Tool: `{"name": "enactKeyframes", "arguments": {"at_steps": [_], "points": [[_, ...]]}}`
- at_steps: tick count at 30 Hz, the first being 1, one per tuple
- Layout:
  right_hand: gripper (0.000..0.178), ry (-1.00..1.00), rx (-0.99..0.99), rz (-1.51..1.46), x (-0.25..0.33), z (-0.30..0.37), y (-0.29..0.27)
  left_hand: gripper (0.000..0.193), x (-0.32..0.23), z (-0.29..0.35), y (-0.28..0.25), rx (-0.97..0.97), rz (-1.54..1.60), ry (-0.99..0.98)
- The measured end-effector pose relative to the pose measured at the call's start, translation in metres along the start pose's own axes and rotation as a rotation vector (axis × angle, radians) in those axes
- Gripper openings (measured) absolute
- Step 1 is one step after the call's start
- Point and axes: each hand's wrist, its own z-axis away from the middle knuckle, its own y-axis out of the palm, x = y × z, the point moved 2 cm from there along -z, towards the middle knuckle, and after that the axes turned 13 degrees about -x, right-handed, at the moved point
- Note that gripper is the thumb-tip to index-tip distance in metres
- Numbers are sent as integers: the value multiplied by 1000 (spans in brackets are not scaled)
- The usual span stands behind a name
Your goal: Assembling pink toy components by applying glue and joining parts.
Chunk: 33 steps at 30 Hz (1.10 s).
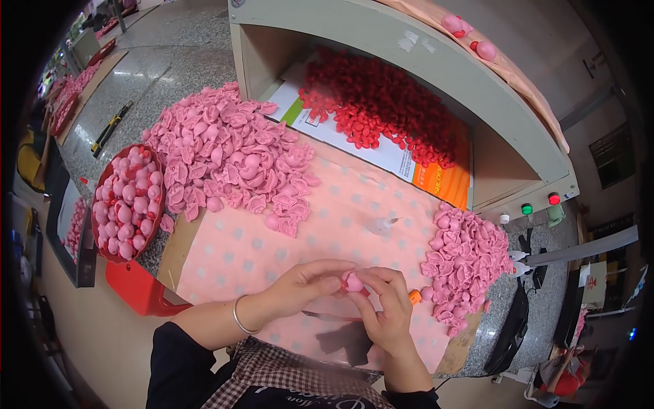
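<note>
My left hand [315,283] and my right hand [385,305] meet low over the cloth, fingertips pinching a small rounded pink piece with red parts [353,280] between them. Its lower side is partly hidden by my fingers. Beside my right hand shows an orange end [415,296] of some thing; whether the hand touches it I cannot tell. Below my fingers a thin dark strip and a dark patch [344,342] lie on the pink spotted cloth [252,238]. Farther off on the cloth rests a small translucent bottle with a thin tip [381,224].
Heaps of pink cupped pieces lie left [225,153] and right [466,266]. A red basket [99,244] of pink and red balls stands far left. Ahead, a grey box-like machine [402,31] with buttons arches over many red pieces [381,102]. A yellow-black cutter [111,129] lies at left.
</note>
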Motion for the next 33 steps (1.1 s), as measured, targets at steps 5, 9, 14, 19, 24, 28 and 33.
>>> {"name": "enactKeyframes", "arguments": {"at_steps": [5,9,14,19,24,28,33], "points": [[31,4,8,-4,-2,5,3,35,2,1,-3,-5,-13,7],[31,-5,-8,-9,-6,11,6,35,5,1,-5,-14,-24,-14],[33,58,-4,-4,-7,11,4,35,4,2,-4,-5,-58,22],[31,26,-3,24,-4,7,1,34,-3,2,2,14,-90,33],[33,164,11,-24,-6,4,-1,34,-14,1,9,45,-137,51],[37,248,49,-64,-14,5,1,32,-8,1,9,6,-147,111],[39,-6,-23,106,-9,8,1,29,-6,-1,10,34,-135,170]]}}
